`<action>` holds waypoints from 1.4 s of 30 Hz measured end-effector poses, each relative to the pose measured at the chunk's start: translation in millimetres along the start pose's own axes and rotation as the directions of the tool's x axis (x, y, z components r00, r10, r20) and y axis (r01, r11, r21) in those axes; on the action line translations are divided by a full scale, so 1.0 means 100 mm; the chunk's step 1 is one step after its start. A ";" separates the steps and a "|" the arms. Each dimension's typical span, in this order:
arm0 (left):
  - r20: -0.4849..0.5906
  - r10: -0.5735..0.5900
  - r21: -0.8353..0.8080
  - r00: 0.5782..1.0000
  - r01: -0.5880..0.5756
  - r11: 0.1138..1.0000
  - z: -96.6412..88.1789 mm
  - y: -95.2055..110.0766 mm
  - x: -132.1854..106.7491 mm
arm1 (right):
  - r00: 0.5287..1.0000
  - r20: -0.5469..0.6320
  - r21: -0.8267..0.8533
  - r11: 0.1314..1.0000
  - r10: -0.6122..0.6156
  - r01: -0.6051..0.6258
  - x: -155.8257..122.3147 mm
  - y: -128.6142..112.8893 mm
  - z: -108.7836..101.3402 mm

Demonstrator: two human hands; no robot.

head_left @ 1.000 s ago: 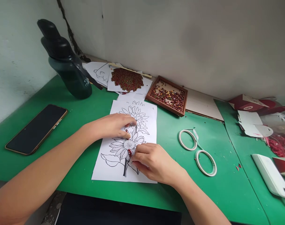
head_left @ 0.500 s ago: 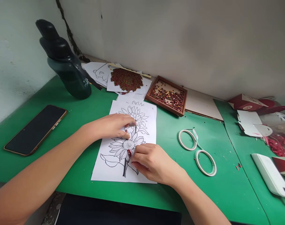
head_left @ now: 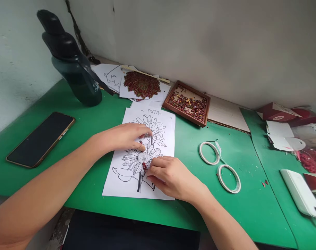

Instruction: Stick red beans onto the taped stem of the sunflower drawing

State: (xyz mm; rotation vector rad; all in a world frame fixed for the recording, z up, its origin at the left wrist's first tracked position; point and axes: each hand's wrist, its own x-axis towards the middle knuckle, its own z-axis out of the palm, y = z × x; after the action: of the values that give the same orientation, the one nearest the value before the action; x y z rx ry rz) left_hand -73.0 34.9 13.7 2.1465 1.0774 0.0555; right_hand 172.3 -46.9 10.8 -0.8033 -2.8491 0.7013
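Note:
A white sheet with a black line drawing of sunflowers [head_left: 125, 189] lies before me on the green table. My left hand [head_left: 126, 137] rests over its upper part, thumb and fingers apart and bent down to the paper. Some small red beans show beside the left thumb. Below the lower flower's centre, a short row of red beans [head_left: 144, 167] lies on a petal. My right hand [head_left: 170, 177] is at that row with its fingers curled and tips pressed together. Whatever is between those tips is hidden.
A wooden tray [head_left: 168, 103] of mixed beans stands behind, beside a bean-covered picture [head_left: 142, 85]. On the left are a dark bottle [head_left: 82, 80] and a phone [head_left: 40, 139]. Two tape rolls [head_left: 220, 177] lie right, then a white handheld device [head_left: 300, 194] and red packaging [head_left: 277, 113].
The whole view has shifted slightly, with things sitting a little higher in the picture. Both hands keep nearly the same places on the drawing, and the bean row looks much the same.

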 end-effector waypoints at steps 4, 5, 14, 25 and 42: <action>-0.007 0.012 0.015 1.000 -0.012 1.000 0.00 0.00 0.00 | 1.000 -0.003 -0.009 1.000 0.000 0.000 0.00 0.01 0.02; -0.007 0.011 0.020 1.000 -0.011 1.000 0.00 0.00 0.00 | 1.000 -0.011 -0.011 1.000 0.002 -0.002 0.00 0.01 0.02; -0.012 0.006 0.022 1.000 -0.005 1.000 0.02 -0.02 0.00 | 0.995 -0.094 -0.018 0.999 0.027 -0.029 -0.03 0.07 0.00; -0.014 0.024 0.041 1.000 -0.023 0.999 0.02 -0.01 0.00 | 0.999 -0.035 -0.028 1.000 -0.001 0.000 0.02 -0.01 0.04; -0.002 0.005 0.035 1.000 -0.005 0.999 0.01 -0.02 -0.01 | 1.000 -0.027 -0.046 0.999 -0.006 0.004 0.02 -0.01 0.06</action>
State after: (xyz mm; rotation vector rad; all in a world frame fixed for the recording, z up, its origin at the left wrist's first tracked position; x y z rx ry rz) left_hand -74.6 34.4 11.6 2.1808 1.0811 0.0419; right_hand 168.7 -48.6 5.6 -0.8053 -2.8514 0.6216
